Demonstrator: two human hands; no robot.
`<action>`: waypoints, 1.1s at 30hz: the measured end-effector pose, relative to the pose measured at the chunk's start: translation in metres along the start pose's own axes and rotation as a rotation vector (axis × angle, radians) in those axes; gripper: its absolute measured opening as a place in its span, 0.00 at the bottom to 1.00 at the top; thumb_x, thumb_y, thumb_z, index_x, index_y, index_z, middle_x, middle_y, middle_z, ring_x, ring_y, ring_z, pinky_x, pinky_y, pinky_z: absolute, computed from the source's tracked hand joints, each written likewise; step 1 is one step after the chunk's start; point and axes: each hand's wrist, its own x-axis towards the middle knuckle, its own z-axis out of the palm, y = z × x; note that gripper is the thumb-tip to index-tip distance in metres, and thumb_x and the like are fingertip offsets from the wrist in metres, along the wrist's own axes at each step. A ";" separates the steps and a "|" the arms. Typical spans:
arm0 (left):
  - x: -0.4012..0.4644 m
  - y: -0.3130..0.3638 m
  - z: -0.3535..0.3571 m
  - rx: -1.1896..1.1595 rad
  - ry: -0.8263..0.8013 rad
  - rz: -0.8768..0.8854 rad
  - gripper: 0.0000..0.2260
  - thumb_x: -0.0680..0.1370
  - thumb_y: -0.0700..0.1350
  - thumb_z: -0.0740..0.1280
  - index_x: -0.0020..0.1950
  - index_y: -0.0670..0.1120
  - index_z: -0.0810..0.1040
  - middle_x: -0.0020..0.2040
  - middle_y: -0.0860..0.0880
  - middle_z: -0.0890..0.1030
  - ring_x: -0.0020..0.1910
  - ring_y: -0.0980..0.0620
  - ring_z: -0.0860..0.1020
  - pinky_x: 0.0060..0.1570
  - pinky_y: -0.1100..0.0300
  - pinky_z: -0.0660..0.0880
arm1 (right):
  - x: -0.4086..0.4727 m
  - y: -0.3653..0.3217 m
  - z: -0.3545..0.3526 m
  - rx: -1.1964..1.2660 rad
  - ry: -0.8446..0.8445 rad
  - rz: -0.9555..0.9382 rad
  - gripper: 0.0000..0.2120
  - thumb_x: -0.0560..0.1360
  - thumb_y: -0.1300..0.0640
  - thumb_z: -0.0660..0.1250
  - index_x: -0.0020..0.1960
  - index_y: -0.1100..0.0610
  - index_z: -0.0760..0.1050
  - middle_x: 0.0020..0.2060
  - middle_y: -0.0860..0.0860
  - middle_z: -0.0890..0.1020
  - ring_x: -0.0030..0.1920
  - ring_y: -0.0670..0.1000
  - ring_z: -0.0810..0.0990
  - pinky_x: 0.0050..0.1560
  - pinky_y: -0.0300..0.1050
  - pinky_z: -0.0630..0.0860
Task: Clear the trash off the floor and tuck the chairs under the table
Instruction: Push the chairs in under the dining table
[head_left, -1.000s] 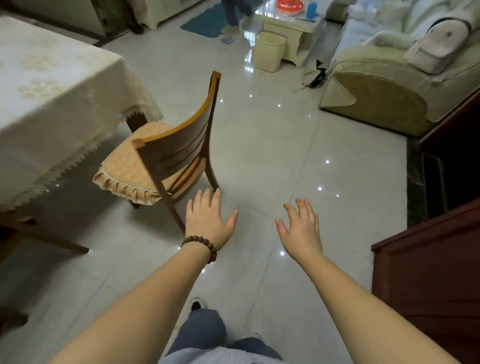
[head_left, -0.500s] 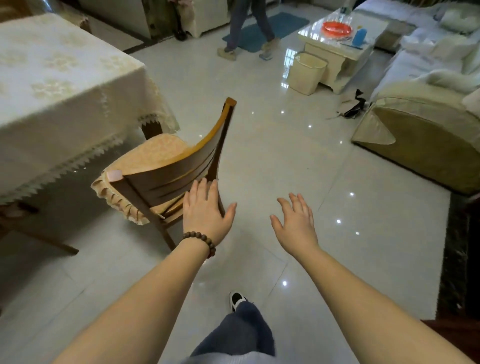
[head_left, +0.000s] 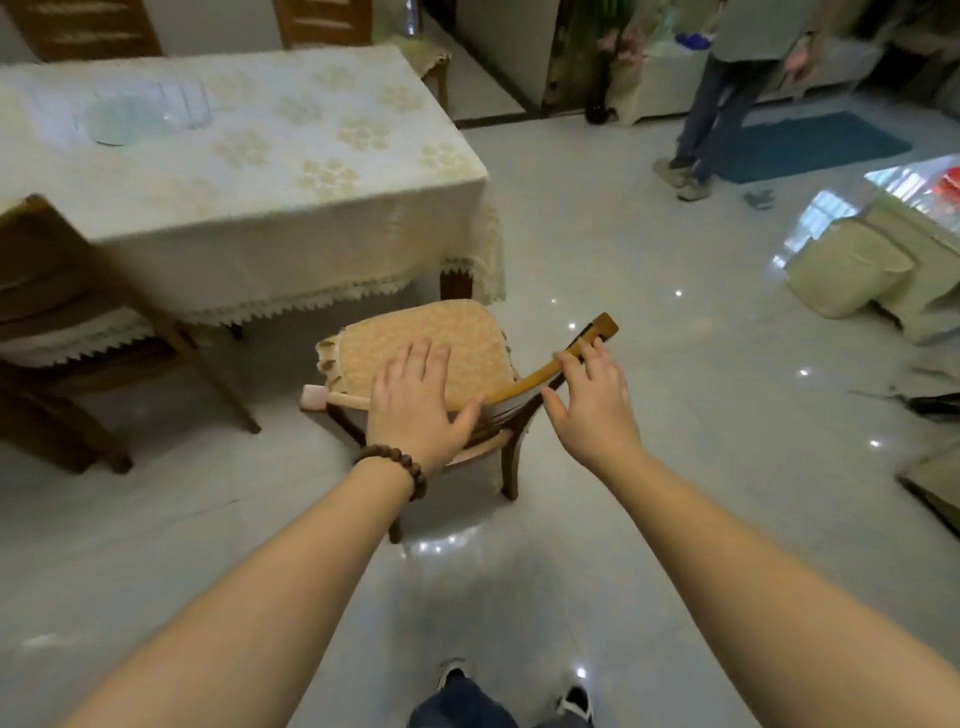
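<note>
Chair (head_left: 441, 358) with the orange cushion stands on the floor (head_left: 649, 467) at the near right corner of the cloth-covered surface (head_left: 270, 182), its seat not tucked under. Half a second ago both hands hung short of the backrest; now the left hand (head_left: 415, 405) lies over its top rail with fingers straight and thumb beneath, and the right hand (head_left: 592, 400) rests relaxed fingers on the rail's right end. No readable writing shows anywhere.
</note>
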 end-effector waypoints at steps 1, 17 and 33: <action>0.004 -0.003 0.001 0.025 -0.014 -0.018 0.34 0.76 0.66 0.52 0.77 0.49 0.54 0.77 0.47 0.55 0.76 0.47 0.50 0.73 0.48 0.45 | 0.012 0.001 0.000 0.001 -0.012 -0.033 0.24 0.78 0.48 0.59 0.72 0.53 0.62 0.75 0.56 0.59 0.76 0.55 0.49 0.75 0.55 0.48; 0.058 -0.026 0.048 0.401 -0.432 -0.091 0.39 0.66 0.77 0.52 0.68 0.55 0.67 0.64 0.50 0.73 0.62 0.48 0.70 0.60 0.50 0.67 | 0.111 0.071 0.028 -0.361 -0.273 -0.591 0.34 0.72 0.28 0.49 0.64 0.50 0.72 0.64 0.51 0.75 0.67 0.55 0.69 0.70 0.57 0.57; 0.038 -0.061 0.045 0.436 -0.178 -0.171 0.29 0.67 0.75 0.51 0.46 0.54 0.77 0.37 0.55 0.78 0.39 0.53 0.76 0.42 0.58 0.70 | 0.132 0.040 0.045 -0.251 -0.067 -0.786 0.15 0.60 0.49 0.76 0.41 0.52 0.75 0.36 0.48 0.79 0.41 0.53 0.76 0.49 0.46 0.61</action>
